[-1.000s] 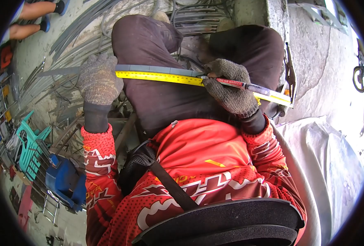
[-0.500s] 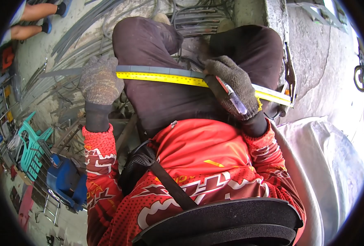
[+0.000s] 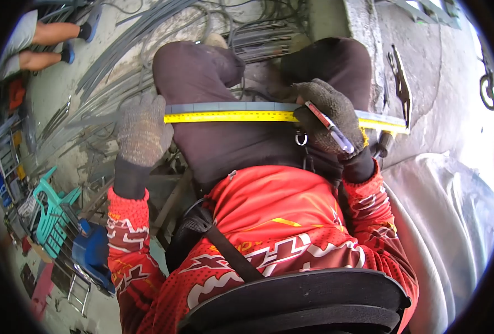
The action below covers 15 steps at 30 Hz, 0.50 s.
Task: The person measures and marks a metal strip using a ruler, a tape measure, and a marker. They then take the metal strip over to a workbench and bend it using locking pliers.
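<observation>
A flat grey metal strip (image 3: 230, 107) and an extended yellow tape measure (image 3: 230, 116) lie side by side across my thighs. My gloved left hand (image 3: 142, 131) is closed round both at the left. At the right, my gloved right hand (image 3: 330, 118) is wrapped over the strip and tape. A red and white marker (image 3: 329, 125) is tucked in that same hand, slanting across its back. The strip runs on past my left hand, and the tape passes beyond my right hand to its end near a dark metal piece. My right fingertips are partly hidden.
Long metal rods (image 3: 127, 47) and cables cover the floor ahead. A person's legs (image 3: 55, 34) show at the upper left. At the lower left are a turquoise plastic chair (image 3: 52, 209) and a blue container (image 3: 91, 250). A silver sheet (image 3: 436, 206) lies at the right.
The marker has swung from pointing at the strip to lying across my right hand. The view has shifted, and the strip and tape now look more level and slightly farther right.
</observation>
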Each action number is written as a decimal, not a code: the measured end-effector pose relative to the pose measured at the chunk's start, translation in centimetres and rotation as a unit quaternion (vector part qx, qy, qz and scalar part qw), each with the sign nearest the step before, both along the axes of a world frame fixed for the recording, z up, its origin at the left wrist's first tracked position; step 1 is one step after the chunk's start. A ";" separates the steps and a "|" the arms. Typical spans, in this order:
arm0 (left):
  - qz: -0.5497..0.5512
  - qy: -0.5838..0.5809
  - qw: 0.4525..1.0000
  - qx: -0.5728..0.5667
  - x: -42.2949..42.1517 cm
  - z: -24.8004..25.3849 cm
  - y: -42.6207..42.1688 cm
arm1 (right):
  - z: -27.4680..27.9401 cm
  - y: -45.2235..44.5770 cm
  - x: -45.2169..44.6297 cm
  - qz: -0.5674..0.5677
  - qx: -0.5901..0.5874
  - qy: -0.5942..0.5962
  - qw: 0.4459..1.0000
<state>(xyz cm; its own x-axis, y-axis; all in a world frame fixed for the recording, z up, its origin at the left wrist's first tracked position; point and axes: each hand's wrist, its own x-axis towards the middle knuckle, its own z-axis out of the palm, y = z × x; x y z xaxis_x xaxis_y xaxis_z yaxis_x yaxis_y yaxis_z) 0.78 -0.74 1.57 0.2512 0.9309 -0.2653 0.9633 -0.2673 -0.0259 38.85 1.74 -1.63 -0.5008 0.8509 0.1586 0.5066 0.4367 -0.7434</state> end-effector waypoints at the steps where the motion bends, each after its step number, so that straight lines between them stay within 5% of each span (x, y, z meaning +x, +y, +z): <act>1: 0.027 0.021 0.999 -0.022 0.8 0.4 0.0 | 0.5 0.3 0.6 -0.009 -0.014 -0.006 1.000; 4: 0.015 -0.107 0.993 0.042 3.5 1.5 0.3 | 0.1 1.1 2.4 -0.028 -0.009 -0.028 0.999; 5: 0.008 -0.119 0.993 -0.018 4.2 2.4 0.8 | 0.0 1.6 3.2 -0.030 0.009 -0.026 0.999; 15: -0.098 -0.137 0.985 0.045 2.8 1.0 0.8 | -1.0 1.9 3.0 -0.047 0.017 0.037 0.998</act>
